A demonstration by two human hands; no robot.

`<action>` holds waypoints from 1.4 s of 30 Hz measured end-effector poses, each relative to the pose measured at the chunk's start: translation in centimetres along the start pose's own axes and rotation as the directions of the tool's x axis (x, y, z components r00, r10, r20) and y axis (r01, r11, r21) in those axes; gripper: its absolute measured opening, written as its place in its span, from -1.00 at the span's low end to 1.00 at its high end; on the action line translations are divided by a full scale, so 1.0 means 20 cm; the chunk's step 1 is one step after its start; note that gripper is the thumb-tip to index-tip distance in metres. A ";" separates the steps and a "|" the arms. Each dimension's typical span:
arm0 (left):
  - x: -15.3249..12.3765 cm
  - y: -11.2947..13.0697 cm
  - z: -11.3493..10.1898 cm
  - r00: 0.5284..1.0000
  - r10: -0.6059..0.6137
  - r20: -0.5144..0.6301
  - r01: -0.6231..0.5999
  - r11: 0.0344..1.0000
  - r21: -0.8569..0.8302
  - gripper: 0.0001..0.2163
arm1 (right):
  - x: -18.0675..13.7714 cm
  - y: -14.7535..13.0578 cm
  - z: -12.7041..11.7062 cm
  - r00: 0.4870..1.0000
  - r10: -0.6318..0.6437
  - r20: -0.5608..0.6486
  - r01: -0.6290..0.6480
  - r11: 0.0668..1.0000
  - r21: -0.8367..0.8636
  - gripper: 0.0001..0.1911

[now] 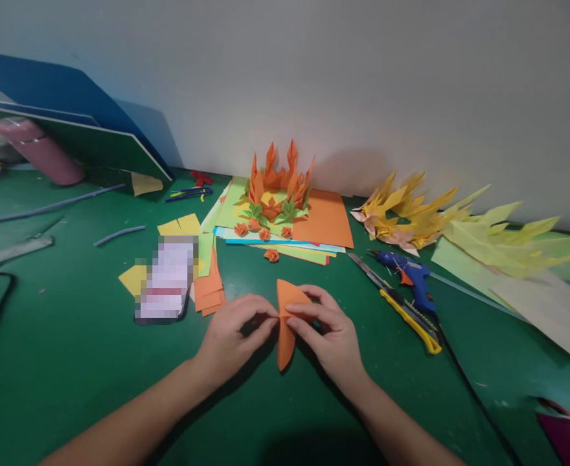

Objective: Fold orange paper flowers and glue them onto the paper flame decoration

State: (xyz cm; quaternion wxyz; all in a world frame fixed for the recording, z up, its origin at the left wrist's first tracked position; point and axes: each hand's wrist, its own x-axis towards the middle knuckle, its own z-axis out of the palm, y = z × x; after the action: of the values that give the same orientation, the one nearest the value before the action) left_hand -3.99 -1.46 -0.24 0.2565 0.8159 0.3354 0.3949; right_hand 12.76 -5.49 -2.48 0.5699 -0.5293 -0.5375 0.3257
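Observation:
A folded piece of orange paper is held between my two hands, above the green tabletop. My left hand pinches its left edge near the middle with thumb and index finger. From the other side, my right hand grips the paper, thumb in front and fingers along its upper part. The paper stands roughly upright, with a pointed lower tip and a crease across its middle. Part of its right side is hidden behind my right fingers. Just beyond the hands lies a small orange paper flower.
An orange folded-paper crown stands on stacked coloured sheets. A phone and orange paper pieces lie left. At right are a yellow utility knife, a blue glue gun with a cord, and yellow paper crowns.

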 end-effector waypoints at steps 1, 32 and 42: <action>0.00 0.00 0.00 1.000 -0.002 -0.003 0.002 1.000 -0.004 -0.91 | 0.00 0.00 0.00 1.000 -0.029 -0.008 0.029 0.999 -0.034 -0.84; 0.01 0.01 0.01 0.984 -0.057 0.170 0.066 0.997 -0.050 -0.87 | 0.00 -0.06 0.02 0.978 -0.171 0.116 0.193 0.957 -0.217 -0.88; 0.01 0.02 0.03 0.980 -0.117 0.158 0.128 0.990 -0.057 -0.90 | 0.01 -0.06 0.03 0.981 -0.125 0.149 0.146 0.979 -0.143 -0.87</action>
State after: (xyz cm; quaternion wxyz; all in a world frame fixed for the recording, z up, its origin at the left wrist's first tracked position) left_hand -3.38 -1.73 -0.18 0.3327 0.8127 0.3508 0.3251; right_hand 11.94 -5.47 -1.34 0.5098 -0.5096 -0.6341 0.2799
